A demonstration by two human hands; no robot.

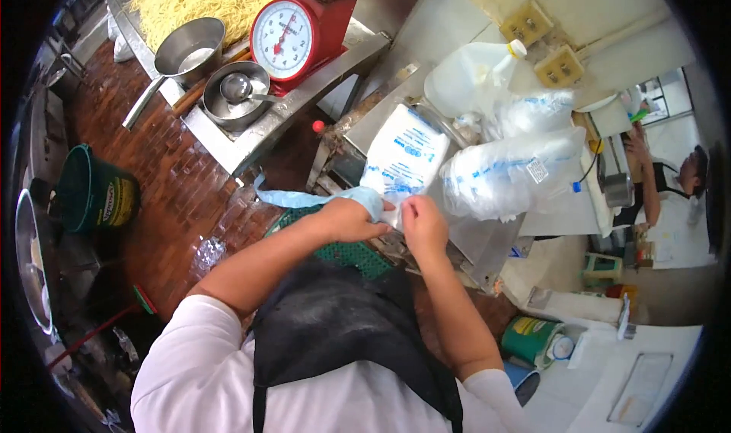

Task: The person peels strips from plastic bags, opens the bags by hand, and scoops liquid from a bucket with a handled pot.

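Note:
A flat white pack of plastic bags with blue print [403, 155] lies on the metal table in front of me. At its near edge, my right hand [424, 226] is closed in a pinch on clear plastic. Close beside it, my left hand [354, 218] is curled, with a light blue cloth-like strip [293, 198] draped over its fingers and trailing left. The fingertips of both hands nearly meet, and what lies between them is partly hidden. Right of the pack are clear plastic sleeves with blue print [502, 174].
A red dial scale [320, 37], a saucepan [190, 48] and a steel bowl [221, 113] with a ladle stand beside yellow noodles [202, 3]. A jug [472, 75] is behind the sleeves. Green buckets [91, 189] stand on the floor. Another person [662, 178] is at right.

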